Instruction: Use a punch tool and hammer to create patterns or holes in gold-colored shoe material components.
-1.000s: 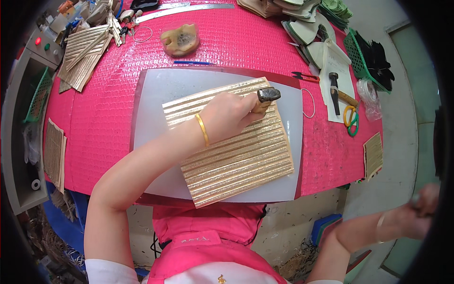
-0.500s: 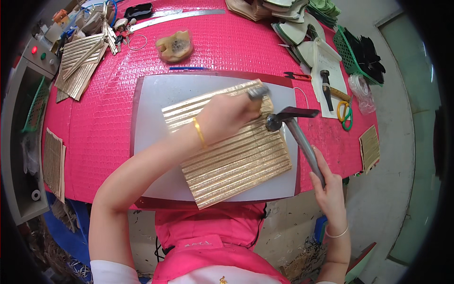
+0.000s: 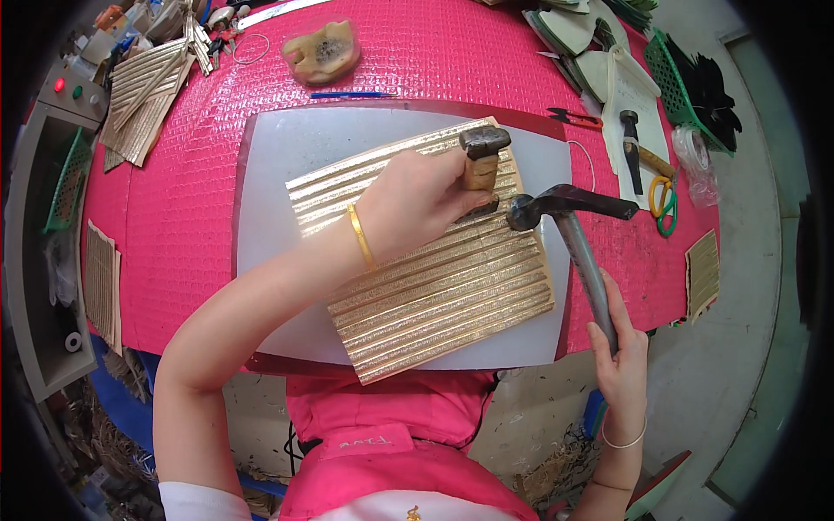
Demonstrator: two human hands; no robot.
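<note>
My left hand (image 3: 413, 204) grips a hand punch (image 3: 482, 167) with a dark metal top and a tan wrapped shank. It stands over the upper right part of a ridged gold sheet (image 3: 443, 300), its lower end mostly hidden by my fingers. The sheet lies slanted on a white board (image 3: 269, 165). My right hand (image 3: 621, 343) is closed round the grey handle of a hammer (image 3: 586, 260). The hammer's black head is just right of the punch, apart from it, above the sheet's right edge.
A dark red mat (image 3: 243, 200) lies under the board on the pink-covered table (image 3: 182, 252). At right are red-handled snips (image 3: 575, 118), another punch (image 3: 631, 152), scissors (image 3: 665, 208) and a green basket (image 3: 669, 78). More gold strips (image 3: 139, 113) lie at left; a yellowish block (image 3: 321, 54) sits behind.
The whole view has shifted a little. The punch, blurred and tilted before, now shows clearly and more upright. The hammer head has turned slightly and stays beside it.
</note>
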